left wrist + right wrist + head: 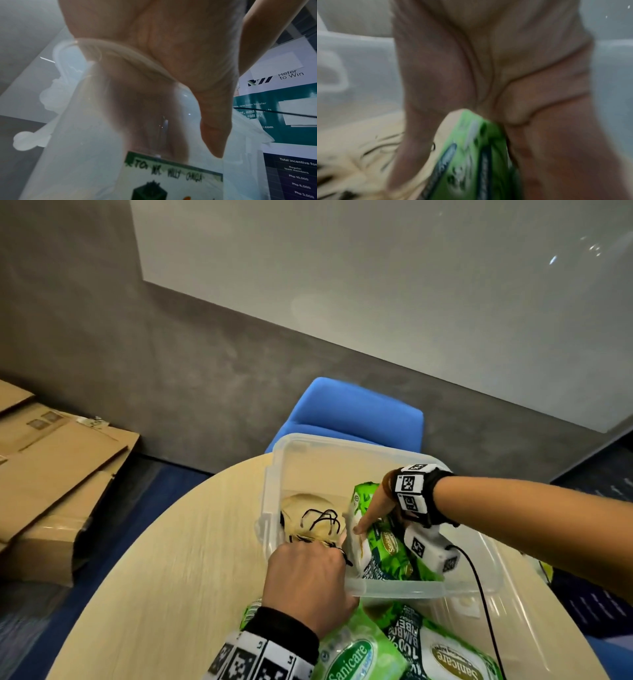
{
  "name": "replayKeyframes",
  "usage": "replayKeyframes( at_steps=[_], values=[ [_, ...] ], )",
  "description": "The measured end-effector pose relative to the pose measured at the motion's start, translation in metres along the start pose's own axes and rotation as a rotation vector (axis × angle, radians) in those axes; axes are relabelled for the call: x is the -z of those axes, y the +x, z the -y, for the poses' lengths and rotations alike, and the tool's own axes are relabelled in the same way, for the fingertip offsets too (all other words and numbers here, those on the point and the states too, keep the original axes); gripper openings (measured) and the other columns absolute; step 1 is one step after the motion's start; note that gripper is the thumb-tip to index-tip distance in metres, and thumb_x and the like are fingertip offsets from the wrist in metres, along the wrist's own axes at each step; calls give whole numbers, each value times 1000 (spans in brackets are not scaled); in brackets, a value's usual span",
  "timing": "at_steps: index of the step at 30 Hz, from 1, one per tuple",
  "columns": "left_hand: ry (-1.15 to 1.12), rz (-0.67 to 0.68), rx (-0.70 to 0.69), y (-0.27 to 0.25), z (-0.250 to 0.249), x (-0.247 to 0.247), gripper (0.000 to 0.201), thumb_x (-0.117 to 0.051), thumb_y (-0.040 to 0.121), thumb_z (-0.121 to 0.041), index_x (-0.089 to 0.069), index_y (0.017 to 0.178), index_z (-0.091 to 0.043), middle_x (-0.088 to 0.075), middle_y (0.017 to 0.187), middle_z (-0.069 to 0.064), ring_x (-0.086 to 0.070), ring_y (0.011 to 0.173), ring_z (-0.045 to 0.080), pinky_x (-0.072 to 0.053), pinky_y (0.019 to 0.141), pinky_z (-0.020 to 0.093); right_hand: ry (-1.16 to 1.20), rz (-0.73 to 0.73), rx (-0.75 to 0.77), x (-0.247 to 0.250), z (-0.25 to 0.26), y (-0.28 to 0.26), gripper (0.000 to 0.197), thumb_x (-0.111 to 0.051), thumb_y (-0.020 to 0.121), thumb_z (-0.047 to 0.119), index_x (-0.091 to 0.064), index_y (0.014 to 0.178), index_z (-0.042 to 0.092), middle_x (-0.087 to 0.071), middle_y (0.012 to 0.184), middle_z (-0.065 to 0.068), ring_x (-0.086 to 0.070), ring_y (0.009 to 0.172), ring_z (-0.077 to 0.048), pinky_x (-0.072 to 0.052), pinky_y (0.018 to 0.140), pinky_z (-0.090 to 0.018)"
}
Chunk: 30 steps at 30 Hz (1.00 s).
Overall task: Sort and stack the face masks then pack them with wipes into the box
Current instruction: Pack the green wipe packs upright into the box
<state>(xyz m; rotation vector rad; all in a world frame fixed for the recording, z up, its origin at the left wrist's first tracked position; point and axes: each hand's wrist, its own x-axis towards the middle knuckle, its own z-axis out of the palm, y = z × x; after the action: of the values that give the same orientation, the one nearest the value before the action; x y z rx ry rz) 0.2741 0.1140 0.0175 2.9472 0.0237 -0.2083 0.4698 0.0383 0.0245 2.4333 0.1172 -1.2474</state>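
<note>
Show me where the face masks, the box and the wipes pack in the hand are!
face masks [308, 508], head view, beige top mask.
box [394, 589], head view, clear near rim.
wipes pack [390, 553], head view, green front.

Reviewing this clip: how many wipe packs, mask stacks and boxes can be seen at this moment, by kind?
Green wipe packs: 3, one in the right hand inside the box (pack), two on the table by the near edge.
Beige face mask stack: 1, in the box; the number of masks in it cannot be told.
Clear plastic box: 1.
Total: 5.
</note>
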Motion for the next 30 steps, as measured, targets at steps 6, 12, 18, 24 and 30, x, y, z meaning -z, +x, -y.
replayKeyframes(
  at_steps=[6,12,18,24,30],
  values=[
    [9,-7,3,-1,-1,2,37,-52,87,-56,-64,89,-21,-47,70,-3,-47,69,21,-39,69,32,-126,170,-56,10,-16,11,66,-69,80,50,-59,122,1,-67,116,-11,-61,101,-24,-48,90,-36],
    [36,-12,28,2,0,1,40,-52,87,-58,-65,92,-21,-56,77,-2,-56,77,20,-43,73,31,-114,88,25,4,-23,29,46,-71,76,54,-70,85,9,-69,71,-1,-60,66,-17,-50,68,-27],
    [107,8,45,6,1,-2,54,-51,81,-72,-67,100,-24,-65,89,-2,-59,80,19,-39,69,29,429,-245,194,8,-57,-14,41,-73,80,41,-59,79,2,-63,72,-12,-62,57,-25,-56,62,-34],
    [123,1,51,0,-5,2,60,-49,79,-77,-67,109,-28,-71,97,0,-66,89,21,-38,69,28,804,-403,435,-38,-120,-122,36,-68,85,33,-61,96,0,-63,81,-15,-65,69,-31,-57,71,-41],
    [-232,-164,-53,-25,-7,1,40,-70,81,-49,-68,110,-22,-70,111,6,-63,103,28,-48,88,38,937,-445,489,-173,-177,-177,29,-67,86,29,-62,91,2,-63,78,-11,-63,64,-23,-56,57,-31]
  ],
)
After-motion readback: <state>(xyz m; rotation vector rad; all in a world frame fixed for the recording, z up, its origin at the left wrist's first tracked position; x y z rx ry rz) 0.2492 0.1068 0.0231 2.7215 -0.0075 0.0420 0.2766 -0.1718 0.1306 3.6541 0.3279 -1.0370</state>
